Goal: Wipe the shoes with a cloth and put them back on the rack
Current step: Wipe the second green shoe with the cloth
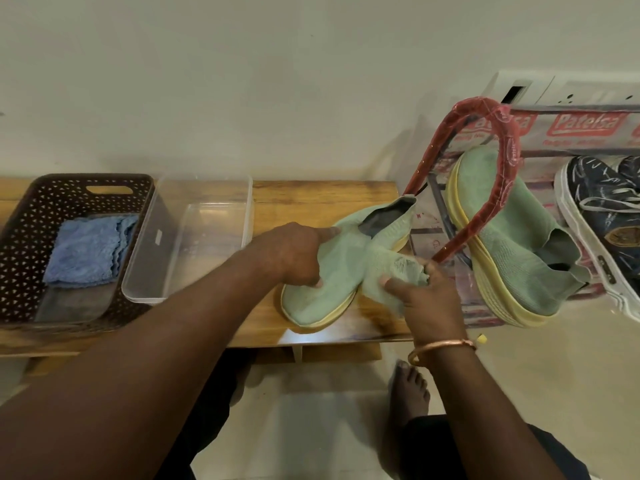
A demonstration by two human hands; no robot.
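The green knit shoe (311, 306) lay on the wooden bench (311, 199), just left of the rack (512, 133). My left hand (294, 252) gripped its upper while my right hand (427, 299) clutched a green cloth (384, 268) against its side. The second green shoe (512, 237) sat on the rack beside a dark sneaker (609, 216); far left, a blue cloth (86, 251) lay in a brown basket (31, 220).

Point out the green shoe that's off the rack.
The green shoe on the bench, gripped by the left hand, the right hand holding a green cloth against it; the other green shoe sits on the rack.
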